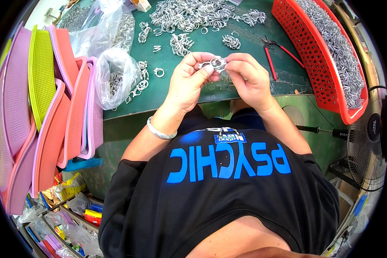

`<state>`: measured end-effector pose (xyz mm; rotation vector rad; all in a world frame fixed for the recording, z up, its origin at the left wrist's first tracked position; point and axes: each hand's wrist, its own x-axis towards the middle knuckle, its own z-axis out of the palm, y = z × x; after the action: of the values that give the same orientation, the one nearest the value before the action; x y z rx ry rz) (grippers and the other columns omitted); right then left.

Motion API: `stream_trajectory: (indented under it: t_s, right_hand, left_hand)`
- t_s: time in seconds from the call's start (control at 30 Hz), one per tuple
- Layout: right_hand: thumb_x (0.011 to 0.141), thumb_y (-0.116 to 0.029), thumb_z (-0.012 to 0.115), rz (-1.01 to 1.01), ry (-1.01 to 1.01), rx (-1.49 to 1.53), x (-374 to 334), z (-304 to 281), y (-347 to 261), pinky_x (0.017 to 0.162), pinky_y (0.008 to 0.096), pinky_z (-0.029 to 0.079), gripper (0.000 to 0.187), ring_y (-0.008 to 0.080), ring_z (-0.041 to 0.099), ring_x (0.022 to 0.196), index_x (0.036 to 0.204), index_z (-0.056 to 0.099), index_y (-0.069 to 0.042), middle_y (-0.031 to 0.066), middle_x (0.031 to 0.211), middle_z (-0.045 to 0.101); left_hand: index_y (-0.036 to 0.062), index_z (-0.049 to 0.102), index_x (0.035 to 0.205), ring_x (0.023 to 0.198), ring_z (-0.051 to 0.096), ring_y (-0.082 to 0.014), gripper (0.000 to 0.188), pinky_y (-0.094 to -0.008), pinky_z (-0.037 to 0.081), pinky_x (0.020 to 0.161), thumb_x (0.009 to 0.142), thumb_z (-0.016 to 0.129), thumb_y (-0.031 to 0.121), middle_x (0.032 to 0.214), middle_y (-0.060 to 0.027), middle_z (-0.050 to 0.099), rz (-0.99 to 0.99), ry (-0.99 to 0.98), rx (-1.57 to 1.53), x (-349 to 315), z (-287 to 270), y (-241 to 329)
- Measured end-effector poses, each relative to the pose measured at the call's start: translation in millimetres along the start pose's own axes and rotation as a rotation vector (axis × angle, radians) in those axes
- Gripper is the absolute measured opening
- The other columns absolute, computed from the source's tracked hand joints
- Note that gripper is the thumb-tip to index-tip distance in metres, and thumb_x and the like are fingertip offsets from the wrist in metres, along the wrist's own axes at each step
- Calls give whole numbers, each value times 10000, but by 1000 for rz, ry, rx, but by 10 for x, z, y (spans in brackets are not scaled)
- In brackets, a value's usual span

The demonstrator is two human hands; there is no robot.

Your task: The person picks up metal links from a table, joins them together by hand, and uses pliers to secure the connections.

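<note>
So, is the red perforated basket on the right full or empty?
Full, or close to it: the red basket is heaped with small silvery metal rings along its whole visible length, nearly up to the rim.

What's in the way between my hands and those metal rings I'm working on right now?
Nothing visible. The left hand and right hand already pinch the small cluster of metal rings between their fingertips, above the green mat. The red-handled pliers lie on the mat to the right, apart from both hands.

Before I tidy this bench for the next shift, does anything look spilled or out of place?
Loose metal rings lie scattered across the green mat outside the clear bags. The red-handled pliers lie loose beside the red basket. Both hands hold rings; nothing looks damaged.
</note>
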<state>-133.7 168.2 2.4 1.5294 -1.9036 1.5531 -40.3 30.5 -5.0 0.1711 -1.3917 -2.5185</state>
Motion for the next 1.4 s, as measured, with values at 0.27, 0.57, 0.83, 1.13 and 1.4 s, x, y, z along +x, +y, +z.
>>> stream_trajectory:
  t_s: [0.27, 0.57, 0.83, 1.13, 1.4]
  right_hand:
    - [734, 63, 594, 190, 0, 268, -55, 33, 20, 631, 235, 460, 127, 137, 572, 733, 839, 566, -3, 71, 847, 584]
    - [777, 60, 553, 539, 52, 801, -54, 65, -49, 656, 189, 440, 94, 60, 530, 745, 857, 535, 15, 32, 839, 575]
    - [779, 52, 548, 485, 38, 636, -61, 99, -69, 633, 186, 442, 101, 54, 529, 724, 861, 521, -1, 14, 805, 559]
    - [770, 45, 563, 471, 26, 558, -13, 114, -133, 616, 195, 450, 114, 55, 531, 701, 853, 509, -12, 5, 774, 547]
    - [769, 25, 583, 403, 89, 522, -12, 125, -70, 582, 200, 452, 134, 73, 548, 672, 890, 531, 5, 24, 789, 558]
  left_hand:
    - [16, 501, 1024, 868, 574, -145, 189, -265, 500, 734, 836, 517, 9, 1021, -106, 574, 76, -7, 39, -7, 16, 13]
    - [0, 491, 1077, 855, 572, -138, 259, -267, 490, 752, 822, 534, 5, 1004, -92, 576, 14, -15, 51, -31, 19, 8]
    - [-7, 490, 1105, 840, 548, -102, 302, -241, 470, 756, 811, 555, 3, 940, -48, 573, 198, -7, 386, -38, 28, -79]
    - [3, 493, 1127, 838, 545, -107, 289, -258, 475, 761, 839, 518, 19, 947, -46, 569, 259, -27, 334, -43, 20, -145]
    - [22, 472, 1163, 830, 556, -121, 293, -262, 484, 735, 880, 480, 96, 973, -53, 568, 95, -15, 61, -53, 35, -117]
